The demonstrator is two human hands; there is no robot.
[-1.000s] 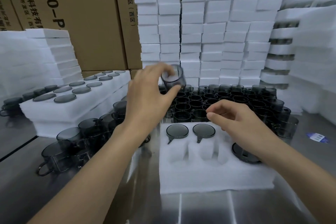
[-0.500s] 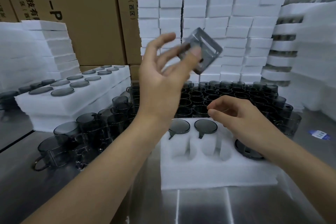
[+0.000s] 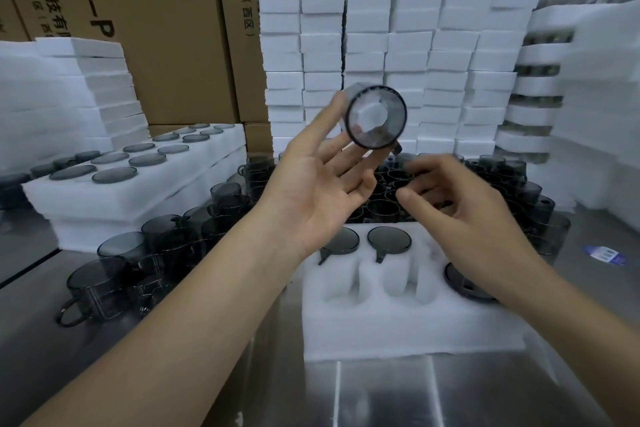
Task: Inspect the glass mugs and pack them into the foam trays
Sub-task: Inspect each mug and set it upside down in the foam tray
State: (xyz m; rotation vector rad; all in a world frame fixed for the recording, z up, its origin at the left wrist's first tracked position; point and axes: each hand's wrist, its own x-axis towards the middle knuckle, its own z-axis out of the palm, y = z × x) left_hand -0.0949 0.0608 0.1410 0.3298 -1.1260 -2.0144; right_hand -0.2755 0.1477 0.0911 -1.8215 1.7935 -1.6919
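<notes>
My left hand (image 3: 322,191) is raised palm-up and holds a smoky grey glass mug (image 3: 375,118) between thumb and fingertips. The mug lies on its side with one round end facing me. My right hand (image 3: 460,211) hovers just below and right of it, fingers loosely curled and blurred, holding nothing. Below lies a white foam tray (image 3: 398,322) on the steel table. Two upside-down mugs (image 3: 341,241) (image 3: 389,239) sit in its far row. A third mug (image 3: 464,282) sits at the tray's right, partly hidden by my right wrist.
Several loose mugs (image 3: 381,191) crowd behind the tray, and more stand at the left (image 3: 156,253). A filled foam tray (image 3: 138,177) tops a stack at the left. Foam stacks (image 3: 415,45) and cardboard boxes (image 3: 156,28) wall the back.
My left hand lifted the mug from the pile and turned it until a round end faces me. My right hand rose from the tray towards the mug.
</notes>
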